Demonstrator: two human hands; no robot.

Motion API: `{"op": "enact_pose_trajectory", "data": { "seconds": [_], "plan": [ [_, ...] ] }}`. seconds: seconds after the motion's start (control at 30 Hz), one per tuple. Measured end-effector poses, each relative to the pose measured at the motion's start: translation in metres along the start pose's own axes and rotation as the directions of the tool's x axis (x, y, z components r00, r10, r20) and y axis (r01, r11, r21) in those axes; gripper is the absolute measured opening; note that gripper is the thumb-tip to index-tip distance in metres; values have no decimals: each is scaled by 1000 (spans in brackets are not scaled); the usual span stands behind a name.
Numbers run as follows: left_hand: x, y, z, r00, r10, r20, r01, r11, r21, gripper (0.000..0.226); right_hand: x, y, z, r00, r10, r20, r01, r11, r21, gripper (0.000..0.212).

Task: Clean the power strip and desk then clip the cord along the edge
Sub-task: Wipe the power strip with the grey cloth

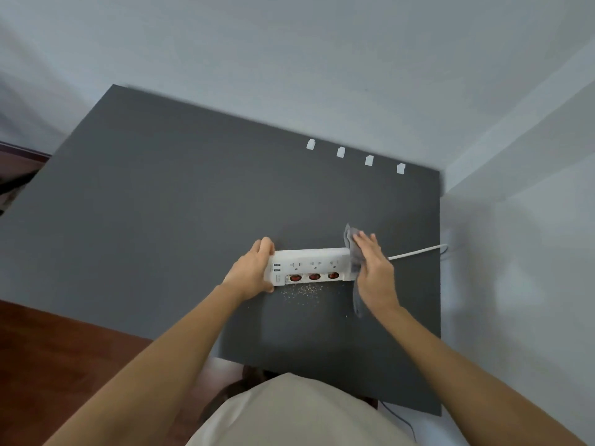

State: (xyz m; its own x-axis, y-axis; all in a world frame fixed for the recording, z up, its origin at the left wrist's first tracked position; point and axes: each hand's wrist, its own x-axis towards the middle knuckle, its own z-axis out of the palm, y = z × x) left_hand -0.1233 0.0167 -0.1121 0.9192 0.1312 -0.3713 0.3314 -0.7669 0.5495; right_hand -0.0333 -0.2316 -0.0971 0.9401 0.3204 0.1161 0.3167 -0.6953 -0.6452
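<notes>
The power strip (309, 266) is being held on the dark desk (161, 220), lying lengthwise between the two hands and tipped so that its socket face and three red switches are turned toward the person; the tilt is judged to be serving access to the face and letting grit fall clear. The left hand (252, 270) is being closed around the strip's end nearest it, thumb at the near edge and fingers over the far edge, evidently to steady the body against the wiping pressure; the right hand (373, 268) is being laid flat and fairly spread, fingers extended, pressing a grey cloth (352, 243) against the opposite end of the strip; the cloth is being draped over that end, with a tail hanging down toward the person beneath the palm. A patch of pale crumbs or shavings (304, 290) is lying on the desk just on the near side of the strip, between the two wrists; it is judged to be debris not yet wiped away, so the desk portion of the cleaning is being treated as outstanding. The white cord (415, 252) is being left to run outward from beyond the right hand to the desk's edge on that side, where it is dropping from view. Four white clips (355, 156) are standing in a row along the far edge, well beyond both hands; none is holding cord, so clipping is judged to be not yet begun.
</notes>
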Motion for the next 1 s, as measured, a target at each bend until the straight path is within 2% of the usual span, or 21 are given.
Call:
{"op": "enact_pose_trajectory", "data": {
  "seconds": [0.03, 0.1, 0.17, 0.2, 0.23, 0.3, 0.33, 0.37, 0.43, 0.5, 0.53, 0.57, 0.6, 0.7, 0.77, 0.8, 0.83, 0.9, 0.93, 0.97, 1.0],
  "plan": [
    [-1, 1, 2, 998, 16, -56, -15, 1000, 14, 61, 3, -10, 0, 1000, -9, 0, 9, 1000, -4, 63],
    [0, 0, 8, 990, 57, -128, -48, 996, 73, 60, -3, -24, 9, 976, -132, 176, 139, 990, -27, 69],
    [2, -4, 14, 988, 106, -116, -88, 985, 151, 56, -15, -18, 20, 870, -302, 389, 356, 932, -73, 80],
    [2, -6, 18, 986, 132, -99, -112, 978, 178, 49, -17, -10, 22, 840, -345, 419, 419, 903, -98, 84],
    [2, -9, 21, 986, 142, -84, -124, 974, 192, 45, -15, -3, 21, 859, -320, 400, 398, 908, -128, 87],
    [1, -11, 24, 987, 143, -79, -125, 972, 197, 43, -5, -3, 16, 952, -112, 285, 170, 967, -190, 87],
    [1, -11, 25, 987, 141, -81, -123, 973, 196, 44, -1, -8, 16, 974, -23, 225, 70, 977, -203, 86],
    [2, -10, 26, 987, 138, -82, -120, 974, 190, 43, 0, -17, 18, 980, -2, 199, 42, 979, -197, 85],
    [2, -10, 27, 988, 134, -80, -118, 977, 176, 43, -7, -34, 28, 945, -161, 285, 206, 969, -136, 85],
    [3, -10, 29, 988, 130, -82, -116, 981, 155, 40, -21, -34, 39, 827, -363, 428, 438, 895, -87, 86],
    [2, -10, 29, 988, 128, -81, -115, 982, 147, 38, -26, -29, 40, 790, -401, 464, 489, 869, -83, 88],
    [2, -10, 29, 989, 122, -79, -110, 984, 142, 37, -25, -21, 38, 793, -405, 455, 494, 865, -90, 90],
    [2, -9, 28, 990, 112, -80, -101, 986, 136, 36, -21, -12, 33, 825, -377, 421, 460, 881, -113, 93],
    [4, -4, 25, 995, 73, -70, -63, 990, 129, 33, -5, 4, 13, 949, -133, 286, 203, 952, -229, 93],
    [5, -1, 24, 997, 45, -63, -37, 992, 123, 31, -1, -4, 10, 973, -28, 229, 87, 964, -251, 88],
    [5, 0, 24, 998, 36, -58, -29, 993, 115, 30, -3, -11, 13, 969, -56, 240, 111, 968, -225, 88],
    [6, 1, 23, 998, 31, -50, -25, 994, 106, 29, -8, -16, 18, 948, -134, 289, 195, 962, -193, 89],
    [9, -1, 19, 999, 28, -25, -26, 997, 68, 29, -20, -22, 27, 854, -326, 407, 414, 898, -151, 92],
    [10, -2, 15, 1000, 29, -10, -29, 999, 24, 32, -19, -20, 28, 841, -350, 412, 446, 881, -161, 93],
    [11, -3, 10, 999, 36, 2, -36, 999, -36, 35, -11, -16, 24, 876, -293, 383, 386, 902, -192, 93],
    [11, -5, 5, 999, 42, 10, -40, 993, -107, 39, 0, -10, 19, 928, -176, 327, 259, 937, -233, 91]
  ]
}}
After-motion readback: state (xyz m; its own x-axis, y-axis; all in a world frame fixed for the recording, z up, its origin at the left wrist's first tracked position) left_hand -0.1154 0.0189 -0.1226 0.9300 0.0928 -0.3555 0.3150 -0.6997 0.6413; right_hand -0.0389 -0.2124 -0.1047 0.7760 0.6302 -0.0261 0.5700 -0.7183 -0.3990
